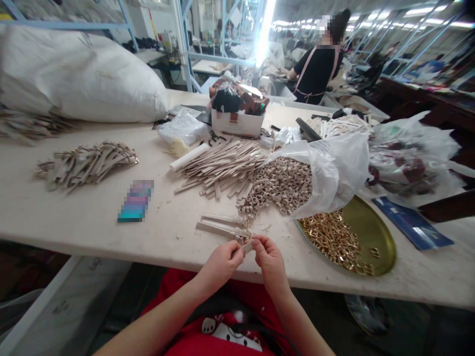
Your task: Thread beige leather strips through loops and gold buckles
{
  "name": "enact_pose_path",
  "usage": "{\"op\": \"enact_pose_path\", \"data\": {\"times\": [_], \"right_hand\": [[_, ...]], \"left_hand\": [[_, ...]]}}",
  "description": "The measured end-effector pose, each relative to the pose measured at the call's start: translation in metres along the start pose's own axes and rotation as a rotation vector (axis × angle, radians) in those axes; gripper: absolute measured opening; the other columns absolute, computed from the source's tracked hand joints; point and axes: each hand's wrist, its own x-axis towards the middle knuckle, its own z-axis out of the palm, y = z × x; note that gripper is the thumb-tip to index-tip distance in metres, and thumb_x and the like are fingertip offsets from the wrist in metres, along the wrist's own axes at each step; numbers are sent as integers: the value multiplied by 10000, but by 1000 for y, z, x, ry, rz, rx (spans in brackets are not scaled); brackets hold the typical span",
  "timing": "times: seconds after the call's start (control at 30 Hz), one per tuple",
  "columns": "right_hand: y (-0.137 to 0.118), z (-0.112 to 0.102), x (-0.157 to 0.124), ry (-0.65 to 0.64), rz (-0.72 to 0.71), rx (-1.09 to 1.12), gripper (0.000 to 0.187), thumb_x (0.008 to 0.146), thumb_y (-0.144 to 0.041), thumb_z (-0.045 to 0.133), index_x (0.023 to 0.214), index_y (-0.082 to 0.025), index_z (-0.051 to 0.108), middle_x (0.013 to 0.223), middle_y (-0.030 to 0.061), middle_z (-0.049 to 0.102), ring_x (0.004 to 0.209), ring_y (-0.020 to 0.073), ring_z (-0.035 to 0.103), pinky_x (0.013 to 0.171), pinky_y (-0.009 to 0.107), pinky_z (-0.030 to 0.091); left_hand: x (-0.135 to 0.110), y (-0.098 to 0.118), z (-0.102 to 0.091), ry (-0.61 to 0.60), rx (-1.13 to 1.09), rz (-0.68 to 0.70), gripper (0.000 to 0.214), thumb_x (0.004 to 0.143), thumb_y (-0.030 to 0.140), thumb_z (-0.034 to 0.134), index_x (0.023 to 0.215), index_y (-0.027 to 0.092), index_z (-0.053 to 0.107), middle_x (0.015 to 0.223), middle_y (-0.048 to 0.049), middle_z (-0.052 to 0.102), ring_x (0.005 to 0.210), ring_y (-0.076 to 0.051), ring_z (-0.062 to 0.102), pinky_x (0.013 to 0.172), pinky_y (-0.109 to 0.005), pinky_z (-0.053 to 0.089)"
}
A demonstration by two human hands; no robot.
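My left hand (221,263) is closed on a narrow beige strap (247,246) near the table's front edge. At the strap's other end, the fingertips of my right hand (267,254) are pinched together. Whatever small part sits between those fingertips is mostly hidden. Just beyond my hands lie a few straps with buckles (218,227), side by side. Behind them is a pile of loose beige straps (222,165). Small beige loops (284,183) spill from a clear plastic bag (336,170). Gold buckles (334,240) are heaped on a round gold tray (386,247) to the right.
A bundle of buckled straps (91,163) lies at left, before a large white sack (81,74). A blurred phone-like object (136,200) rests nearby. A white box (237,122) stands at the back. At right is a blue packet (411,222). Another person (319,64) works beyond the table.
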Motion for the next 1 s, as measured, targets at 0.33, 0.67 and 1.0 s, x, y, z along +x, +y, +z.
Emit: {"op": "enact_pose_path", "data": {"times": [0.33,0.67,1.0], "right_hand": [[-10,-9,-4,-193,29,-152,309,706,-472,585,651,-169,564,557,-25,514,508,94,426,458,211,322],[-1,3,-6,-197,196,37,283,659,-430,660,640,-161,575,478,-71,430,375,33,276,343,177,182],[-10,-9,20,25,426,690,152,712,-313,636,759,-168,634,764,40,677,723,145,630,692,263,515]], "left_hand": [[-12,7,-7,-271,-405,-194,312,808,454,396,782,152,472,634,24,522,469,-73,462,470,-195,345],[-14,-2,-9,-277,-544,-188,509,831,481,394,1220,153,364,488,106,341,367,-51,289,359,-164,212],[12,3,3,-42,-248,-84,258,807,406,432,841,162,509,574,40,486,496,-102,435,476,-203,348]]}}
